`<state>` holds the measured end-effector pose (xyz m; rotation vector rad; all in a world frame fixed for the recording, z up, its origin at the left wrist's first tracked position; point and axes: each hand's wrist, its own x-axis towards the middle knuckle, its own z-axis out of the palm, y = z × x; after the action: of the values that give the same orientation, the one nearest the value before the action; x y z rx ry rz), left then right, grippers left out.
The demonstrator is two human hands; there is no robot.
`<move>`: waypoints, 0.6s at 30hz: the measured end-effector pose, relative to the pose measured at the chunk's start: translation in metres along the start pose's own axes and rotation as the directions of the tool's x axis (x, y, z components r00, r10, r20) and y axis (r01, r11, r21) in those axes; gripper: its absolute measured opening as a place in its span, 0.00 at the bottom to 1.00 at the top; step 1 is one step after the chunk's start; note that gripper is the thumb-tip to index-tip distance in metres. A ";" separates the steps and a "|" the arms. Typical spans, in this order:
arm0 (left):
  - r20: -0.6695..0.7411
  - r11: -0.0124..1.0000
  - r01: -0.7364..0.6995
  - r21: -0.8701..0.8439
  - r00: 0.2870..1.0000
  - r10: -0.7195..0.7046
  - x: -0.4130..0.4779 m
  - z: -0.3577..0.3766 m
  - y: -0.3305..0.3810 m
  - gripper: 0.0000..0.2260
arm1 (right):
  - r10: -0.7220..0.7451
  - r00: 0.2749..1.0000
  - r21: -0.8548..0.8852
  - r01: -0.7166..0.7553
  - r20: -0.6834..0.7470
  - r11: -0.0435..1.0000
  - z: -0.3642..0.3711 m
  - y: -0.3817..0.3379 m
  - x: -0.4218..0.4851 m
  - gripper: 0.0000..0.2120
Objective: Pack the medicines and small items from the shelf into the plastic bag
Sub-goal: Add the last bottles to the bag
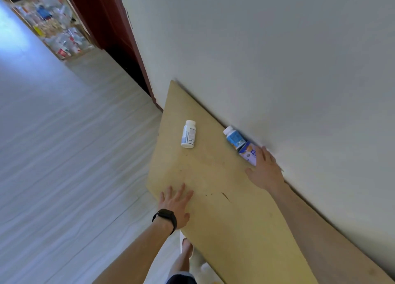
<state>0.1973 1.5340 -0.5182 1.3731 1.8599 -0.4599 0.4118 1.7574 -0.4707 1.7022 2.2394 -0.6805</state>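
Medicine box [248,153] by the wall: right hand [266,172] touches it, fingers straight, not gripping. Left hand [175,204] flat on the shelf [224,215], fingers spread, holding nothing. Blue bottle [234,138] just beside the box, white bottle [188,134] lying apart. I see no bag; packing all left, I judge.

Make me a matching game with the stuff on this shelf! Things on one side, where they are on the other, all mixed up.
Things:
1 white bottle
2 blue bottle
3 small box
4 black watch

Places:
A on the wrist of the left hand
B touched by the right hand
C lying alone on the shelf
D by the wall, next to the box

Pairs: 1-C, 2-D, 3-B, 4-A
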 end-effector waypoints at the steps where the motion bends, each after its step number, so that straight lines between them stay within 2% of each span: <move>1: 0.003 1.000 -0.012 -0.001 1.000 0.012 0.000 -0.001 -0.001 0.33 | -0.004 1.000 -0.018 0.004 -0.005 1.000 0.002 -0.003 0.008 0.42; 4: -0.013 0.999 -0.035 -0.018 0.999 0.035 0.004 -0.013 -0.004 0.29 | 0.008 1.000 -0.143 -0.007 0.011 0.990 0.014 -0.012 0.015 0.42; 6: -0.093 0.993 -0.034 -0.114 0.995 0.023 0.009 -0.030 -0.006 0.23 | -0.021 0.998 -0.163 0.012 -0.053 0.987 0.022 -0.017 0.004 0.38; 8: -0.225 0.947 0.014 -0.321 0.970 -0.091 0.021 -0.055 -0.007 0.18 | -0.061 0.982 -0.108 0.042 -0.181 0.993 0.032 -0.020 -0.012 0.28; 10: -0.301 0.852 0.066 -0.519 0.919 -0.255 0.041 -0.085 -0.007 0.19 | -0.053 0.965 -0.076 0.035 -0.256 0.996 0.044 -0.021 -0.025 0.26; 13: -0.293 0.735 0.087 -0.673 0.880 -0.373 0.075 -0.128 -0.008 0.28 | 0.003 0.979 0.001 -0.003 -0.202 1.000 0.059 -0.022 -0.033 0.33; 16: -0.253 0.721 0.113 -0.683 0.890 -0.379 0.112 -0.156 -0.005 0.36 | 0.019 0.996 0.033 -0.016 -0.092 0.999 0.069 -0.024 -0.033 0.32; 18: -0.222 0.705 0.126 -0.698 0.898 -0.380 0.132 -0.165 -0.001 0.35 | 0.011 1.000 0.020 -0.011 -0.002 1.000 0.074 -0.028 -0.033 0.32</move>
<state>0.1192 1.7302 -0.5119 0.7163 2.2125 0.3564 0.3886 1.6867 -0.5136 1.7237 2.2300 -0.7014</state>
